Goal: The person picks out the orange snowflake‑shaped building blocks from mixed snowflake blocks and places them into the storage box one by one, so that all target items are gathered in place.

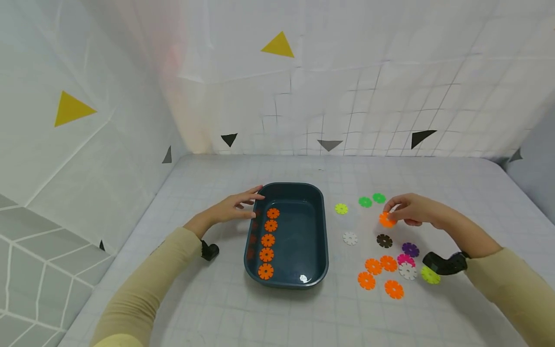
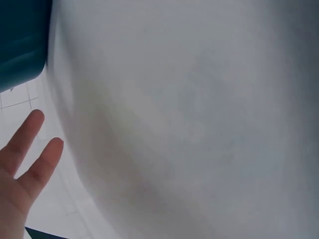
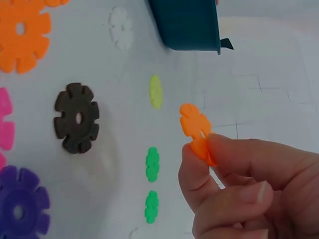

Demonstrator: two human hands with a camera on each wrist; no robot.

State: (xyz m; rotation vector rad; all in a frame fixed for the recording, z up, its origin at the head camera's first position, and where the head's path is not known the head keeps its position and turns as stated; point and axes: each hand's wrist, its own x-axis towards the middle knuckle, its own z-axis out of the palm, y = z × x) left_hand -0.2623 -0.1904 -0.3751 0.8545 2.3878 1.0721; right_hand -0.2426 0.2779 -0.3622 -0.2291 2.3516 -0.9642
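Note:
My right hand (image 1: 414,209) pinches an orange notched disc (image 3: 195,128) between thumb and forefinger, above the table to the right of the tray. In the right wrist view the disc is tilted, its centre hole partly showing. My left hand (image 1: 236,206) touches the left rim of a dark teal tray (image 1: 324,231), its fingers spread. Inside the tray, several orange discs (image 1: 268,240) lie in a column along the left side. Near the right hand on the table are a brown disc (image 1: 384,241) and two green discs (image 1: 365,202).
Right of the tray lie a yellow disc (image 1: 341,208) and a white disc (image 1: 350,238). Nearer the front are several loose orange discs (image 1: 366,280), a purple disc (image 1: 410,249), a pink disc (image 1: 405,260), another white disc (image 1: 407,271) and another yellow disc (image 1: 430,275). White sheets (image 1: 243,106) surround the table.

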